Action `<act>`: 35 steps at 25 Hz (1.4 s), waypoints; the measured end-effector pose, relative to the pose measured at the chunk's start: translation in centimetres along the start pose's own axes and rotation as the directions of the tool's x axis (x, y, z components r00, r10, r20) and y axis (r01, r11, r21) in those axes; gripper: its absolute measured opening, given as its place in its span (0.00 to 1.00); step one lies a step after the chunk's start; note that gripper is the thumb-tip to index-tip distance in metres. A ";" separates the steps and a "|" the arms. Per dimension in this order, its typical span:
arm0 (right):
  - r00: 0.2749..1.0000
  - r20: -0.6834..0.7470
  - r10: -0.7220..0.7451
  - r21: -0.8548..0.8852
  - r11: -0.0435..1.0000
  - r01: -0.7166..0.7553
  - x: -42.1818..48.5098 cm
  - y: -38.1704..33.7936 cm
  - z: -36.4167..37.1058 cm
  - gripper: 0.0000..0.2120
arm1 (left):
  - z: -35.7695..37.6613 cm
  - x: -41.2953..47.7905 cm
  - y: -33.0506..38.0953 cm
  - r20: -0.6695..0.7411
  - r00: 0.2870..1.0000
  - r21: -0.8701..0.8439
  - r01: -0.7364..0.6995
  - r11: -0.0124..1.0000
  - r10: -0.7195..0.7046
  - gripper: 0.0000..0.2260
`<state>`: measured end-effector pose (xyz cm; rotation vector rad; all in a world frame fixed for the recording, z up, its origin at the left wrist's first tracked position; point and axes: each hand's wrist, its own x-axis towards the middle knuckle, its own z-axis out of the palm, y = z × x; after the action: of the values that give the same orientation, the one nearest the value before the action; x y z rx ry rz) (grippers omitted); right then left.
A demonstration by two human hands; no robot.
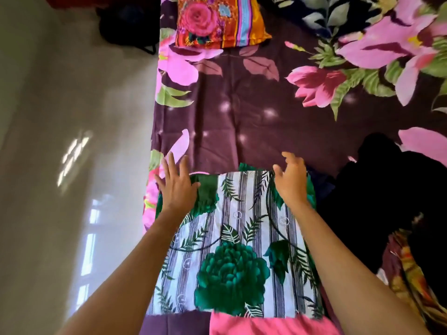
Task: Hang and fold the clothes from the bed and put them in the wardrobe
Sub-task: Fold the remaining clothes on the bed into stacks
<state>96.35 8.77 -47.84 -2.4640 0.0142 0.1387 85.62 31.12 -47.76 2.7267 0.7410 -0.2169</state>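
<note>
You're mid-fold here, I'd say. Closest to you, the green floral cloth (232, 250) lies flat on the bed (254, 112), right by its near edge and squared into a rectangle. Your left hand (177, 187) is spread flat, pressing the far left corner. Your right hand (291, 182) is over the far right corner, fingers loose and gripping nothing. Next move is probably to pinch both far corners and bring them toward you for another fold. Off to the right is a dark clothes pile (387, 189), and the pillow (217, 20) sits way up top.
</note>
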 end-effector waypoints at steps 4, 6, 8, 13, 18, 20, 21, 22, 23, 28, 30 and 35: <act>0.932 0.109 -0.345 -0.283 0.888 0.361 -8.7 3.0 5.2 0.15 | 7.4 -7.3 -0.3 0.155 0.984 -0.127 -0.073 0.989 0.092 0.36; 0.913 0.272 -0.303 -0.374 0.841 0.391 -11.6 6.0 6.9 0.18 | 10.6 -10.7 -1.8 0.272 0.960 -0.100 -0.043 0.994 0.069 0.45; 0.905 0.326 -0.274 -0.426 0.812 0.399 -13.2 8.9 7.5 0.20 | 12.6 -13.1 -3.5 0.286 0.957 -0.077 -0.029 0.997 0.049 0.44; 0.914 0.291 -0.281 -0.421 0.820 0.387 -16.4 10.1 6.4 0.18 | 12.5 -14.6 -4.4 0.312 0.950 -0.039 -0.020 0.999 0.031 0.43; 0.979 0.087 -0.186 -0.322 0.924 0.205 -21.7 11.1 2.9 0.16 | 11.5 -17.8 -2.1 0.309 0.945 -0.140 -0.064 0.988 0.105 0.36; 0.995 -0.057 -0.082 -0.231 0.971 0.067 -23.9 11.3 1.2 0.17 | 11.7 -20.0 -0.8 0.321 0.929 -0.164 -0.135 0.977 0.182 0.37; 0.993 -0.121 0.010 -0.173 0.984 -0.031 -24.9 11.3 0.4 0.19 | 11.9 -21.0 -0.2 0.330 0.920 -0.156 -0.169 0.973 0.213 0.37; 0.977 -0.170 0.129 -0.100 0.984 -0.147 -25.8 11.6 -0.1 0.22 | 11.9 -21.8 0.5 0.346 0.911 -0.139 -0.187 0.973 0.224 0.36; 0.943 -0.200 0.266 0.001 0.963 -0.271 -26.5 11.6 -0.6 0.27 | 12.1 -22.4 0.9 0.333 0.915 -0.122 -0.197 0.973 0.227 0.35; 0.566 0.162 0.808 0.666 0.334 -0.667 -26.2 11.6 -1.6 0.30 | 12.1 -23.0 1.1 0.302 0.929 -0.118 -0.186 0.976 0.213 0.43; 0.549 0.221 0.806 0.663 0.288 -0.691 -25.8 11.7 -2.0 0.19 | 11.8 -23.0 1.0 0.281 0.930 -0.131 -0.207 0.970 0.237 0.42; 0.649 0.100 0.754 0.766 0.358 -0.534 -25.1 8.4 -2.1 0.14 | 11.9 -23.9 0.2 0.242 0.954 -0.178 -0.136 0.975 0.177 0.33</act>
<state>71.24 0.22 -48.85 -1.4601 1.0178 0.1004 64.54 15.79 -53.61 2.5249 0.4467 -0.4438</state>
